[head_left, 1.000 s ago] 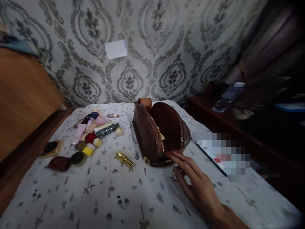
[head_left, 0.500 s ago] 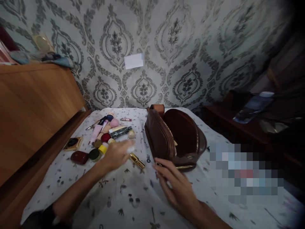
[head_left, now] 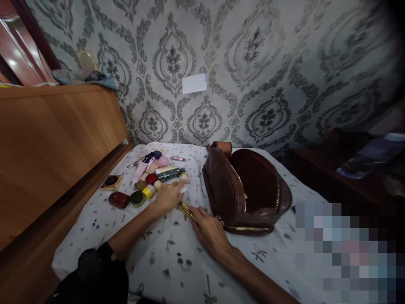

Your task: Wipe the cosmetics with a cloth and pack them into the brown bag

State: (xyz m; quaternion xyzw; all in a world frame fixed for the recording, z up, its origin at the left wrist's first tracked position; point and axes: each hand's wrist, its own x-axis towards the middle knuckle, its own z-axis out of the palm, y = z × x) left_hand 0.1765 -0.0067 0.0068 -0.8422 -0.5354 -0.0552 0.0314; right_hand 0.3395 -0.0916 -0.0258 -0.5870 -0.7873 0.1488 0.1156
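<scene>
My left hand (head_left: 169, 197) is closed around a small white item (head_left: 183, 190), mostly hidden by the fingers, beside a heap of cosmetics. Just to its right, the fingers of my right hand (head_left: 209, 230) close on the near end of a shiny gold tube (head_left: 184, 208), which looks like a lipstick. A brown leather bag (head_left: 223, 185) stands unzipped right behind my right hand, its dark inside showing. In the heap lie a pink squeeze tube (head_left: 139, 174), a pink sponge (head_left: 163, 161), a dark green tube (head_left: 171, 174) and several small jars.
A dark red case (head_left: 119, 199), a dark green round jar (head_left: 137, 198) and a gold compact (head_left: 112, 182) lie at the left. Wooden furniture (head_left: 63, 139) borders the patterned sheet (head_left: 177, 261) on that side. A blurred-out patch covers the right.
My right hand has moved left from beside the bag onto the gold tube, which lay on the sheet before. The left hand stays closed near the heap. The view has shifted left.
</scene>
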